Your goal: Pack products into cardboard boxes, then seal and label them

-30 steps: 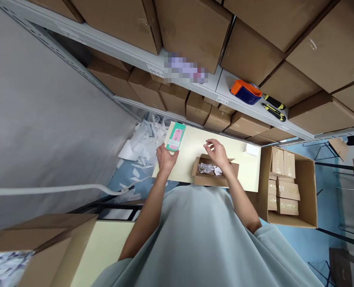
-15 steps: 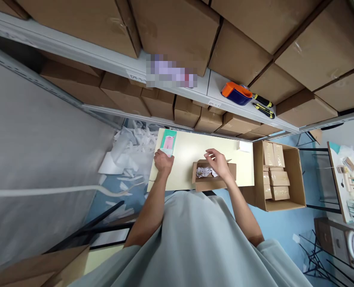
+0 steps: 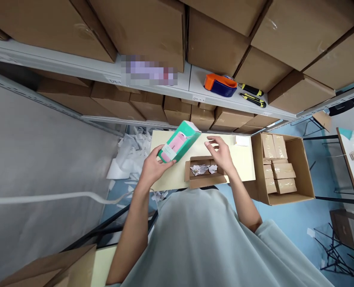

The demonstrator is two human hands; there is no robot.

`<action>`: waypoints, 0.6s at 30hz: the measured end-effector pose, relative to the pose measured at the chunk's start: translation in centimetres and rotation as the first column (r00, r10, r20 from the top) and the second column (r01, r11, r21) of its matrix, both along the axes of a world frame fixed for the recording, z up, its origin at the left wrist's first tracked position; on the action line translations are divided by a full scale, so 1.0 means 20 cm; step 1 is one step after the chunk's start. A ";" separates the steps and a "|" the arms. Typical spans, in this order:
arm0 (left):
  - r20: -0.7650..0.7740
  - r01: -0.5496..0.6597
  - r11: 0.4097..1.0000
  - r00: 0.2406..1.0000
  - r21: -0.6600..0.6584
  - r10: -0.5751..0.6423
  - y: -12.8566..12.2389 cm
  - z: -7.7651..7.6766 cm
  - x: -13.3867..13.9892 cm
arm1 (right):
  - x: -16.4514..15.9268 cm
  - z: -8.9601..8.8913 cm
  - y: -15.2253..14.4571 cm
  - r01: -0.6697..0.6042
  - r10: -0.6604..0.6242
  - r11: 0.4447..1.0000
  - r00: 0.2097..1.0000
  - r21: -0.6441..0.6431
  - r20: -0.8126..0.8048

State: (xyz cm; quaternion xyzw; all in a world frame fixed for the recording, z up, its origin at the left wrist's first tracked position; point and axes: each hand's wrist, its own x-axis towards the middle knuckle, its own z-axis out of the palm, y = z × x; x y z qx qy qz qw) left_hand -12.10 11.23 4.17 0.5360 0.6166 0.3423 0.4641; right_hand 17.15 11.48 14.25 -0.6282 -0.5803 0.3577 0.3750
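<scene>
My left hand (image 3: 156, 164) grips a green product box (image 3: 185, 146) with a pink item pictured on its front, holding it tilted above the table. My right hand (image 3: 220, 152) hovers just right of that box, fingers apart and holding nothing. Below it, an open cardboard box (image 3: 203, 183) sits at the table's near edge with its flaps out. Crumpled white paper (image 3: 199, 170) lies inside this carton.
A large carton (image 3: 259, 171) holding several taped brown boxes (image 3: 274, 144) stands right of the pale table (image 3: 168, 181). Shelves with cardboard boxes span the back, bearing an orange and blue tape dispenser (image 3: 220, 85) and cutters (image 3: 252, 99). Scrap paper (image 3: 129, 151) heaps at left.
My left hand has lifted the green box off the table and brought it right, tilted. My right hand has risen slightly away from the open carton. The view has shifted a little.
</scene>
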 end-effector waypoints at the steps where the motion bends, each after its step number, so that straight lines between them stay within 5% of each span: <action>1: -0.027 0.049 0.998 0.998 0.047 -0.048 -0.02 0.07 0.03 | 0.03 0.02 0.00 0.009 -0.009 1.000 1.000 0.010 -0.030; 4: -0.164 0.217 0.961 0.968 0.172 -0.190 -0.08 0.21 0.14 | 0.16 0.03 -0.03 0.001 -0.005 0.999 0.996 -0.041 -0.092; 7: -0.281 0.342 0.921 0.917 0.188 -0.283 -0.14 0.25 0.27 | 0.31 -0.05 -0.11 -0.003 -0.017 0.990 0.990 -0.141 -0.143; 12: -0.369 0.456 0.886 0.840 0.085 -0.398 -0.27 0.23 0.46 | 0.52 -0.28 -0.36 0.033 -0.128 0.956 0.941 -0.291 -0.312; 18: -0.390 0.509 0.859 0.781 -0.054 -0.488 -0.40 0.15 0.60 | 0.59 -0.54 -0.60 0.064 -0.231 0.913 0.894 -0.403 -0.383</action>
